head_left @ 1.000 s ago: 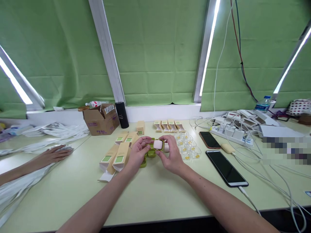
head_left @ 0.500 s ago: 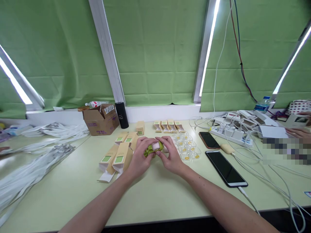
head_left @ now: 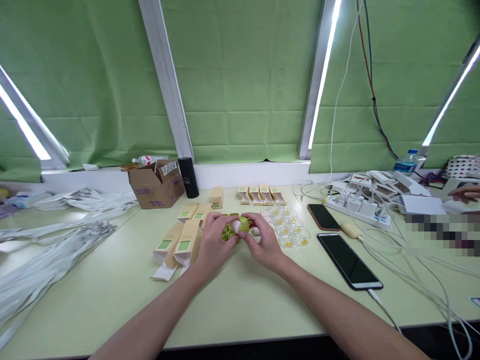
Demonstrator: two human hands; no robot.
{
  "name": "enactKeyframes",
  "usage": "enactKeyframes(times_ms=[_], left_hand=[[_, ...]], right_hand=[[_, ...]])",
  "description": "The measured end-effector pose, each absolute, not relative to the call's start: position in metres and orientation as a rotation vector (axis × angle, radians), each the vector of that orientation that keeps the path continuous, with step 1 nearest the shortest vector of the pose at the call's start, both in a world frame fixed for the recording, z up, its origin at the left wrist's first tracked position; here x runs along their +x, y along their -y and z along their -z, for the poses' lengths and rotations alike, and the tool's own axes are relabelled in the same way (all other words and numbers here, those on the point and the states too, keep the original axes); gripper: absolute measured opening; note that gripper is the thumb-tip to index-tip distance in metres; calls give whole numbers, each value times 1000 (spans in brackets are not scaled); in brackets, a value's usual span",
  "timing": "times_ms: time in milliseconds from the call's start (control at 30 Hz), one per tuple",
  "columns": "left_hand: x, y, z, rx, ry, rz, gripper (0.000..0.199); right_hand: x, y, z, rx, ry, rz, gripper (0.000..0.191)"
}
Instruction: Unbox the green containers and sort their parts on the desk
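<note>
Both hands meet over the table around a green tray (head_left: 243,223) with rounded cups. My left hand (head_left: 215,237) is closed on its left part, with thumb and fingers on either side. A small, smooth, pale pinkish-white piece (head_left: 235,226) shows at the tray, between the hands; its kind is unclear. My right hand (head_left: 262,240) pinches the tray's right end, which is bent up beside the pale piece. Fingers hide much of the tray. Close to my right hand stand clear plastic cupped trays (head_left: 285,230) with yellow marks inside. Tan cartons (head_left: 189,237) with green labels lie beside my left hand.
A brown cardboard box (head_left: 155,187) and black cylinder (head_left: 188,177) stand at the back. More small cartons (head_left: 261,195) line up there. At right lie two phones (head_left: 350,260), a power strip (head_left: 356,210) and cables. White straps (head_left: 56,270) cover the left. Another person's hand (head_left: 465,193) shows far right.
The green tray has turned slightly in my hands, and its right end now stands more upright beside the pale piece. At far right the other person's hand has shifted.
</note>
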State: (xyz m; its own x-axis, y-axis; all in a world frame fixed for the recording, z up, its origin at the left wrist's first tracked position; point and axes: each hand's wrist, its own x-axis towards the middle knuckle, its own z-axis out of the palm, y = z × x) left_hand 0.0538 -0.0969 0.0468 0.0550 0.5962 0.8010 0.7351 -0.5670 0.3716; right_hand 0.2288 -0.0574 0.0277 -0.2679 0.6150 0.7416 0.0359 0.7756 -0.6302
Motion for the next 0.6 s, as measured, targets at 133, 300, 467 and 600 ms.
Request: enactKeyframes(times_ms=[133,300,467,600], left_hand=[[52,98,-51,-2050,1254,1394,25],[50,99,-55,-2122,1136,1251,31],[48,97,-54,-2165,1131,1163,33],[47,97,-52,-2202,1124,1154,36]], right_hand=[[228,58,-28,-521,1745,-748,34],[227,55,-23,-551,1734,-806,34],[227,53,-20,-563,1769,-818,35],[228,55,-23,-604,1791,-772,32]])
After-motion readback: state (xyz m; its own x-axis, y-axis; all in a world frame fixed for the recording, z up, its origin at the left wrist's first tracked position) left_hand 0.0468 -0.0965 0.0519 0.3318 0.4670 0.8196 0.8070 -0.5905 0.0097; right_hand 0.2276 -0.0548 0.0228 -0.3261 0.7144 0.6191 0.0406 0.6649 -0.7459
